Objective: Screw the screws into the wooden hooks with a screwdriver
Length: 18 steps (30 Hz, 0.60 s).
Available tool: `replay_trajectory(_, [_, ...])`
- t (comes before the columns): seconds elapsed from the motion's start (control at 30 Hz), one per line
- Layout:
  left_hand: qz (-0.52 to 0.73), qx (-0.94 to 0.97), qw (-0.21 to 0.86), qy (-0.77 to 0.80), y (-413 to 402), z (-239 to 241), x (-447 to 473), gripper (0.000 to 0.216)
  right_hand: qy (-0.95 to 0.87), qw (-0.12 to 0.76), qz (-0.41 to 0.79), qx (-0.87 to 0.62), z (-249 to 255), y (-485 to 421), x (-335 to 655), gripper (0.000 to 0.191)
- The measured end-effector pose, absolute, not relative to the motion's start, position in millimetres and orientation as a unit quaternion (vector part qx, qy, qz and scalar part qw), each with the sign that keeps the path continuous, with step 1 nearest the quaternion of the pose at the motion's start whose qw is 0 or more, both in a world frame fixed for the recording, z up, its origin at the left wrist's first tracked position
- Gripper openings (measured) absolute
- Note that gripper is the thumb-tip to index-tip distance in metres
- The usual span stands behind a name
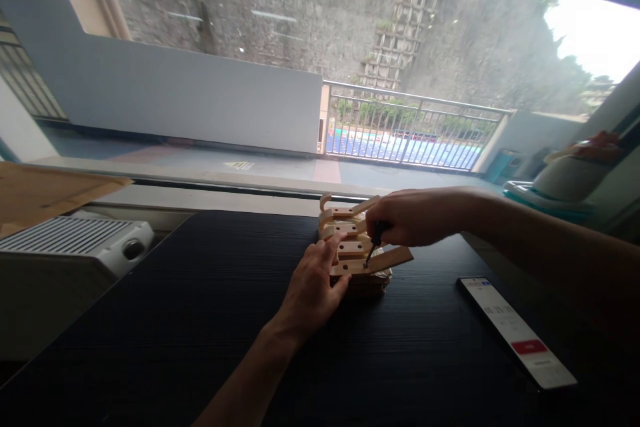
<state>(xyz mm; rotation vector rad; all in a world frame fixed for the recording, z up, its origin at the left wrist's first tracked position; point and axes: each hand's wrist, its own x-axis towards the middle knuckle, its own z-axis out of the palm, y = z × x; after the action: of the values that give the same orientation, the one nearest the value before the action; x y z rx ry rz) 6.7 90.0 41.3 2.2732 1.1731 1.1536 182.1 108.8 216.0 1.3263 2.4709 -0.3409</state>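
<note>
My right hand (400, 217) is closed around the dark handle of a screwdriver (379, 232). The shaft slants down, and its tip meets a screw (366, 265) in the nearest wooden hook piece (390, 259). With thumb on the near side and fingers over the left part, my left hand (314, 277) grips that same piece. Behind it lie several similar light wooden pieces (345, 229) in a row, each with dark holes and some with curled ends. They rest on a brown layered block (367, 288), whose far side is partly hidden by my hands.
A phone (520, 337) with a lit screen lies at the right of the black table (200, 307). Left of the table are a white slatted appliance (85, 240) and a brown cardboard piece (55, 193). Window glass stands beyond the table's far edge, with a teal container (545, 197) at the right.
</note>
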Motion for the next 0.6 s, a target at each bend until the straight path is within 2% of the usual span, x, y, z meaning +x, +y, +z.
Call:
replay_trajectory(0.2, [0.403,0.798,0.168,0.415,90.4,42.4,6.9,0.068,0.812,0.176,-0.219,0.511,220.8,125.2,185.2,0.027])
replay_trajectory(0.43, [0.403,0.800,0.160,0.414,91.8,40.2,7.4,0.069,0.832,0.186,-0.134,0.506,216.9,116.9,173.8,0.017])
replay_trajectory(0.6, [0.403,0.798,0.172,0.414,92.7,39.7,6.9,0.068,0.811,0.196,-0.086,0.544,219.0,118.2,174.3,0.034])
